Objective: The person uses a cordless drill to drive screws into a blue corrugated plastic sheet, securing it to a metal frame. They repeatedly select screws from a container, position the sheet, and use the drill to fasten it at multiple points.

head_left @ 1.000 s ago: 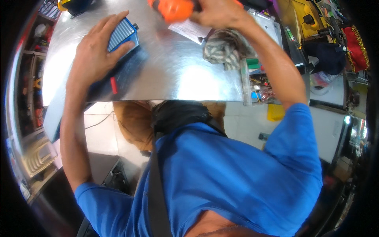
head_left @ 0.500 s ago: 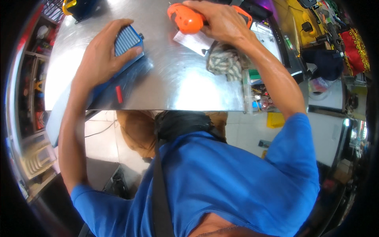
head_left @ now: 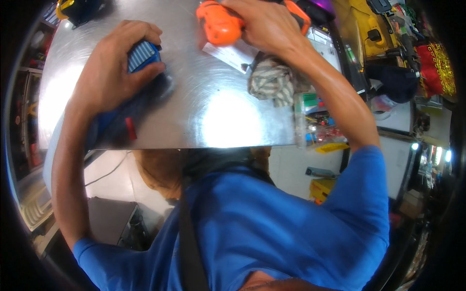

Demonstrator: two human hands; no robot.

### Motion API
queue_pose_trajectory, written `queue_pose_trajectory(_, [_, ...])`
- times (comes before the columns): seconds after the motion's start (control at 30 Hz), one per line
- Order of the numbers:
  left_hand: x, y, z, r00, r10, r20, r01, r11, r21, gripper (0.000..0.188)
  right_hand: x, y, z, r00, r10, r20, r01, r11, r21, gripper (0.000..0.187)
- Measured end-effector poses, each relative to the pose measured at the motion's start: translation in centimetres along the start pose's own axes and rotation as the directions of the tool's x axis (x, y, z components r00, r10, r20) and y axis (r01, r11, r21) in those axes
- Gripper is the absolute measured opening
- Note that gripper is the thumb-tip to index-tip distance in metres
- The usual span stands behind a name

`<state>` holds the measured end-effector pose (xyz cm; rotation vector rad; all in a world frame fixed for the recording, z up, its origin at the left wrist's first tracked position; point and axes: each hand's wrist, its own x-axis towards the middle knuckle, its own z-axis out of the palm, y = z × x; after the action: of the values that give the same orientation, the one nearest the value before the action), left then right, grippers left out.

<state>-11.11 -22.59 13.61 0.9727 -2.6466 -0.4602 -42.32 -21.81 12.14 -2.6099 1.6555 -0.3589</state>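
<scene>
My left hand (head_left: 108, 68) is closed around a blue box with silver ribs (head_left: 142, 56), thumb on the near side and fingers over the far edge. The lower part of the box is hidden by my hand and wrist. In my right hand (head_left: 267, 26) is an orange cordless power tool (head_left: 219, 23), its rounded body pointing left. My palm and fingers cover much of its grip. A small red stick-shaped piece (head_left: 130, 128) lies on the metal table (head_left: 187, 97) near its front edge. Beneath the power tool is a white paper (head_left: 228, 56).
A crumpled striped cloth (head_left: 273, 80) lies under my right forearm. Beside it, a clear tray (head_left: 315, 126) holds small coloured parts. A black-and-yellow object (head_left: 80, 10) stands at the far left. Cluttered tools and a red-and-gold cloth (head_left: 434, 70) are at the right.
The whole view has shifted slightly, with the table appearing lower and farther left. Both hands keep their holds on the ribbed box and the power tool, which stay about where they were.
</scene>
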Motion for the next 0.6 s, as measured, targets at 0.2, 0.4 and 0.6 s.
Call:
queue_pose_trajectory(0.2, [-0.2,-0.7,0.6,0.998,0.047,-0.029,-0.047,0.999,-0.007,0.035,1.7,0.2,1.1,0.977,-0.152,-0.148,0.151,0.988,-0.017,0.043])
queue_pose_trajectory(0.4, [-0.1,-0.4,0.9,1.000,0.021,-0.022,-0.021,0.999,-0.027,0.033,-6.4,-1.4,-1.1,0.993,0.013,0.120,-0.017,0.999,0.031,0.028])
queue_pose_trajectory(0.6, [-0.7,-0.3,1.1,0.990,0.088,-0.106,-0.080,0.994,0.079,0.040,-7.6,-0.9,0.8,0.979,0.031,0.201,-0.042,0.998,0.048,0.019])
